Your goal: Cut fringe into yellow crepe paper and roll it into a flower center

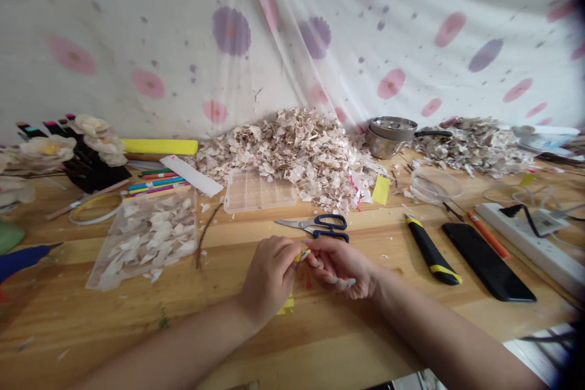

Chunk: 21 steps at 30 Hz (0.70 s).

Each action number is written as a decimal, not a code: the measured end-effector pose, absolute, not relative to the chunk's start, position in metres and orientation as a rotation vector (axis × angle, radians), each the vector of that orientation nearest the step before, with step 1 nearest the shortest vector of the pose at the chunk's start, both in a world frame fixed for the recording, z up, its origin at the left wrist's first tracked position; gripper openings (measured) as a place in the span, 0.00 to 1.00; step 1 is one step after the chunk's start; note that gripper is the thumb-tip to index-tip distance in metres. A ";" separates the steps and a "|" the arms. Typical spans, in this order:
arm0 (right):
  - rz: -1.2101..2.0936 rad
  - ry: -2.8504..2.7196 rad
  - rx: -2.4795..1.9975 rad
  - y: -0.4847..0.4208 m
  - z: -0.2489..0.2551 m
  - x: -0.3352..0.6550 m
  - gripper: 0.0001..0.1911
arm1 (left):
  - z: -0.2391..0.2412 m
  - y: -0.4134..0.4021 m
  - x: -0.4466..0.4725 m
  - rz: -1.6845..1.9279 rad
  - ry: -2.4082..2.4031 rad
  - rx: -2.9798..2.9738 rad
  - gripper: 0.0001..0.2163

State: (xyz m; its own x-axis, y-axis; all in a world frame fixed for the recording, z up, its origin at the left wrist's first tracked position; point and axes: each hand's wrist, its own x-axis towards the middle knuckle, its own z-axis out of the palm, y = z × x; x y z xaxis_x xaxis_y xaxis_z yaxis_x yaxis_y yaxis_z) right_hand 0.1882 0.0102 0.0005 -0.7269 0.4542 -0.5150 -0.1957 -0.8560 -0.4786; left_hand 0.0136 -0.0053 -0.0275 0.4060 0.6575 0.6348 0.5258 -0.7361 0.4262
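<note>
Yellow piece (301,255), presumably light, soft, easily creased: hold by edges; left hand (270,277) and right hand (342,267) pinch it.

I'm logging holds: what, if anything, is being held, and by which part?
The left hand holds a small yellow piece, apparently with the right hand too; which part is hidden.
</note>
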 end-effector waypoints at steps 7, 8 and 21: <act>2.602 -0.458 -1.074 0.009 0.006 0.187 0.30 | -0.020 -0.008 0.013 1.269 1.083 2.694 0.09; 2.609 -0.466 -1.090 0.009 0.008 0.187 0.29 | -0.019 -0.009 0.013 1.271 1.087 2.714 0.10; 2.270 -0.855 -1.118 0.005 0.003 0.184 0.15 | -0.026 -0.005 0.015 1.156 1.200 2.458 0.08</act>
State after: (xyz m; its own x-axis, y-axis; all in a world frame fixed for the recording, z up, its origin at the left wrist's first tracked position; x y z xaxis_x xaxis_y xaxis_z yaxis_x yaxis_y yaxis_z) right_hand 0.1835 0.0047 0.0028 -0.5598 0.6390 -0.5275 -0.1320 -0.6972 -0.7046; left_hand 0.0152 -0.0050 -0.0258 0.3751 0.7309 0.5701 0.5971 -0.6610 0.4545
